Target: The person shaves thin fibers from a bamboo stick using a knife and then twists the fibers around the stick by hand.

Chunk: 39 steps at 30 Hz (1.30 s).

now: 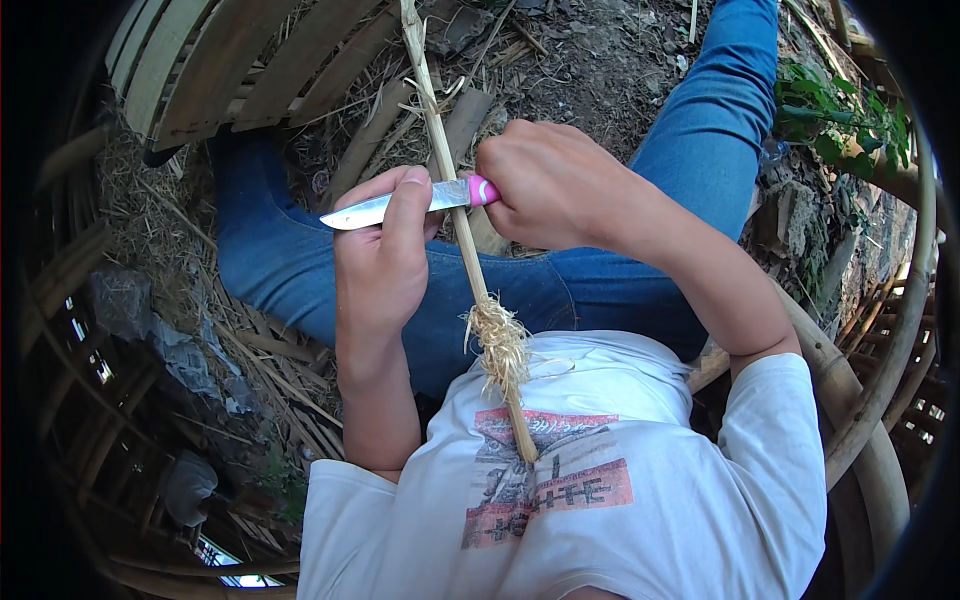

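- The right hand (550, 185) is closed in a fist around the pink handle (483, 190) of a knife (375, 212).
- The left hand (385, 240) pinches the blade, thumb across its flat face and fingers behind; whether those fingers also clasp the stick (465, 245) cannot be told.
- The blade points left from the right fist, its tip just past the left thumb.
- The pale stick passes between the two hands, behind the blade, running away above the grip and back toward the body.
- Below the grip, a clump of curled shavings (500, 350) clings around the stick, whose near end lies over the white shirt (620, 440).
- Blue jeans (690, 140) spread either side beyond the hands.
- Wooden slats (240, 60) stand far left of the grip, green leaves (835, 115) far right.
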Each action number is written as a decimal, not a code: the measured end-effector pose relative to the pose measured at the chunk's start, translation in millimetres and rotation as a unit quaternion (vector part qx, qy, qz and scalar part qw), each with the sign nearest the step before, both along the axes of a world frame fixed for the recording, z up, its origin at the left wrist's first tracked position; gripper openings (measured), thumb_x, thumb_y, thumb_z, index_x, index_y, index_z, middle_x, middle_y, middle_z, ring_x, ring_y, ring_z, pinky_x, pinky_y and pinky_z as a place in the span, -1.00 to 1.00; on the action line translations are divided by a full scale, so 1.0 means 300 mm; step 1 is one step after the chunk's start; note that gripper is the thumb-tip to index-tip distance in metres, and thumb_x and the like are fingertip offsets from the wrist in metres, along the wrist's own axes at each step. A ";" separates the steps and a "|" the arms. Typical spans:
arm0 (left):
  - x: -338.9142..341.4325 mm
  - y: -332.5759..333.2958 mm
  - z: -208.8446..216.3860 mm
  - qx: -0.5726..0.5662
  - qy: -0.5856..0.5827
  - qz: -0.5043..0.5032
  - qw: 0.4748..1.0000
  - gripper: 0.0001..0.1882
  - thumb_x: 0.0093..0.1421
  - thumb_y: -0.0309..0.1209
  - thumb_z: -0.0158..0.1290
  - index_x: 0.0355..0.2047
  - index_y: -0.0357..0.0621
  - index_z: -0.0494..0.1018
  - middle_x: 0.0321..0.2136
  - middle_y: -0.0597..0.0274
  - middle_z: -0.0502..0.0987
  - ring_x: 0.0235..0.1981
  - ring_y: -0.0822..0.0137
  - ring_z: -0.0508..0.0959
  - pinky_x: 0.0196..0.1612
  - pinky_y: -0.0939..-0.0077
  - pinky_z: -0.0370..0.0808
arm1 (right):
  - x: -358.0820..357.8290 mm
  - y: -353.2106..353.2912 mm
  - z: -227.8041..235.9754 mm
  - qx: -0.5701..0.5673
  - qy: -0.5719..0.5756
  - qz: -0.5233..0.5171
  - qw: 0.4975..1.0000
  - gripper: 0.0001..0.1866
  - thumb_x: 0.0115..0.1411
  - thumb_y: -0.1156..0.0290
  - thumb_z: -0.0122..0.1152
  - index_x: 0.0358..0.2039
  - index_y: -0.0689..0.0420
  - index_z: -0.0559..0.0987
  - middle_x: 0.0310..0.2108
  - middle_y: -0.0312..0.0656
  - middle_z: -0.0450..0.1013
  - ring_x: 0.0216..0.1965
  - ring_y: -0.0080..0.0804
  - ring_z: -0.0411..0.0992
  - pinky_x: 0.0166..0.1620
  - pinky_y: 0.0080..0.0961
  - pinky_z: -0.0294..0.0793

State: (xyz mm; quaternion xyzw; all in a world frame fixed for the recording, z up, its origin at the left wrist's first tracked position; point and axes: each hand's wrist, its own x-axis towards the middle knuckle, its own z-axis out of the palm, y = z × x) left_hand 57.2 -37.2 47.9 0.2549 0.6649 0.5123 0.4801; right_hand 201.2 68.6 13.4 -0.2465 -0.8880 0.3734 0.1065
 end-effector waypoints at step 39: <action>0.027 -0.082 0.062 -0.011 0.035 -0.041 0.998 -0.73 0.30 -0.41 0.02 -0.52 -0.30 0.46 -0.68 0.53 0.31 -0.62 0.71 0.21 -0.60 0.67 0.07 | 0.058 -0.083 0.055 -0.005 -0.029 0.031 0.999 -0.82 -0.11 0.39 0.16 -0.66 0.26 0.55 -0.64 0.07 0.47 -0.54 0.09 0.49 -0.39 -0.10 0.52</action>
